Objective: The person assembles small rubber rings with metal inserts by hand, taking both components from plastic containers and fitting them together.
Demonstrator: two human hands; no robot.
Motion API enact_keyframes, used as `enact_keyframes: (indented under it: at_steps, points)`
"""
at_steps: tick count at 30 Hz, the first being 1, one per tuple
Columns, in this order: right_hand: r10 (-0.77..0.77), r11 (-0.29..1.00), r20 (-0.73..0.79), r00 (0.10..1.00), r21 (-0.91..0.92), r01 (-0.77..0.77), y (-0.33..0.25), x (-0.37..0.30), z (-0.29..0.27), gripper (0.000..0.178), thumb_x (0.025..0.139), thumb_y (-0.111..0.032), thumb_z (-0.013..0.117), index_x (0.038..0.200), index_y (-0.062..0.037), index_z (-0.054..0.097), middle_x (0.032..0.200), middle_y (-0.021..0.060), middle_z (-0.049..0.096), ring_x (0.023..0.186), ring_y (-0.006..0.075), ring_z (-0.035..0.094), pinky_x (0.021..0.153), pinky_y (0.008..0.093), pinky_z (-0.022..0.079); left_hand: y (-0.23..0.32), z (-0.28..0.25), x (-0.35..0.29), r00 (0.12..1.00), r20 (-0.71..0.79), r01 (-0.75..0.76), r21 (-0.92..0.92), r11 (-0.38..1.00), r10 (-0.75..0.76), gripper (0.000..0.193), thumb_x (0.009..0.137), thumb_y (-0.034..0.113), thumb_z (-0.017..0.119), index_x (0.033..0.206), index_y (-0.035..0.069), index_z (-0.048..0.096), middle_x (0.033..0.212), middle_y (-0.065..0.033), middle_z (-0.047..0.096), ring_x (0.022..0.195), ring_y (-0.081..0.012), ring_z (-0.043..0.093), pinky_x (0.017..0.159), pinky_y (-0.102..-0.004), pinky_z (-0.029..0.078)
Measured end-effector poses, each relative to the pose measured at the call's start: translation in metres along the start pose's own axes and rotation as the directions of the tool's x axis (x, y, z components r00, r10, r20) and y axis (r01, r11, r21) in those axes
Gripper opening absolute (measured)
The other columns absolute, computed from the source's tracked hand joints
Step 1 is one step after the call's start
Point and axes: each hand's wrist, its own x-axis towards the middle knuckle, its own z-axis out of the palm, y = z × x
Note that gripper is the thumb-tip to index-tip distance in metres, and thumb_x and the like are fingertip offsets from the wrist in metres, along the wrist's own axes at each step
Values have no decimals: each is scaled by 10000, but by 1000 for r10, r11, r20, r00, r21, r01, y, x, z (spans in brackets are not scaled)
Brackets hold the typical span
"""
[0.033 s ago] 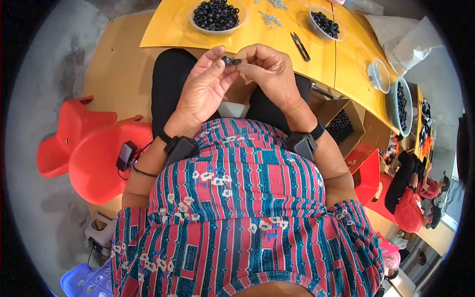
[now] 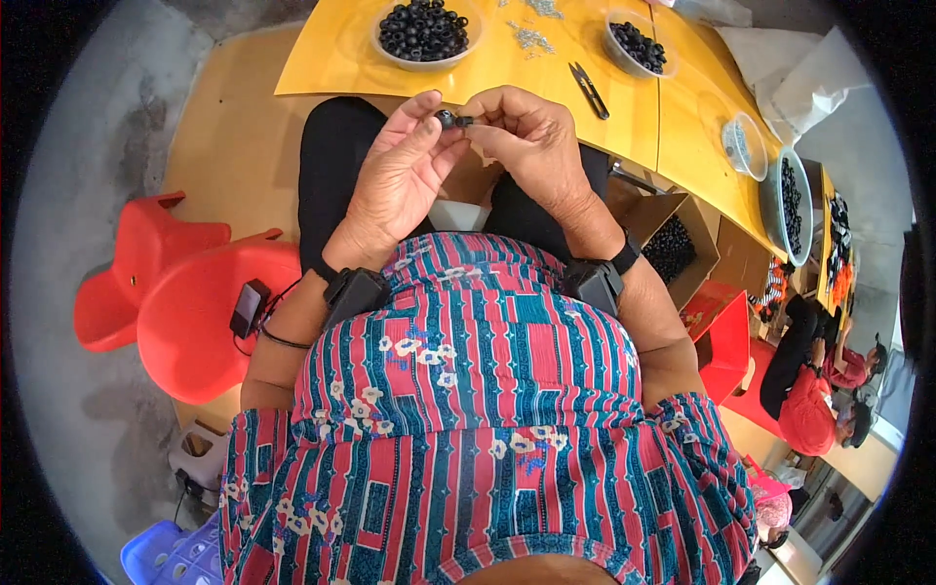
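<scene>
Above my lap, just off the near edge of the table, both hands meet at a small black part. My left hand pinches a round, shiny black bead-like piece between thumb and fingers. On its right side, my right hand grips a small dark end piece with thumb and curled forefinger. The two pieces touch; whether they are joined I cannot tell. Beyond my hands, a clear bowl holds many black ring-like beads. A pair of black thread snips lies to the right on the yellow table.
Small silvery parts lie loose near a second bowl of black pieces. Farther right stand a clear tub and a pale blue basin. A cardboard box is below. Red chairs stand left; people sit at right.
</scene>
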Motion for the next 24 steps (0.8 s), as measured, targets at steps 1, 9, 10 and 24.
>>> enact_keyframes:
  at_steps: [1, 9, 10, 24]
  points:
    - [-65, 992, -16, 998, -107, 63, 1, 0, 0, 114, 774, -31, 607, 874, 22, 619, 764, 48, 644, 656, 101, 598, 600, 241, 489, 1, 0, 1, 1000, -4, -6, 28, 1000, 6, 268, 879, 72, 560, 1138, 73, 496, 1013, -46, 571, 970, -178, 575, 880, -299, 468]
    - [-348, 728, 32, 937, -621, 291, -12, 1, -6, 162, 675, -79, 654, 825, -21, 630, 689, 126, 589, 610, 238, 612, 569, 301, 493, 2, 6, 10, 999, 51, -22, 101, 995, 17, 264, 871, 51, 566, 1126, 50, 497, 1031, -49, 561, 961, -166, 571, 864, -301, 483]
    - [-332, 713, 43, 942, -642, 281, -14, 0, -7, 154, 673, -84, 661, 811, -23, 632, 698, 133, 592, 615, 257, 610, 570, 309, 494, 2, 6, 9, 999, 42, -25, 117, 993, 20, 260, 871, 47, 565, 1122, 48, 499, 1032, -50, 559, 957, -161, 571, 863, -299, 485]
    - [68, 961, -65, 996, 271, -48, 5, -2, -27, 159, 782, 6, 597, 932, 29, 643, 790, 38, 617, 628, 97, 522, 599, 236, 449, -6, 6, 21, 990, 139, -27, 92, 995, 14, 268, 876, 45, 550, 1136, 60, 489, 974, -54, 602, 925, -166, 598, 874, -302, 484]
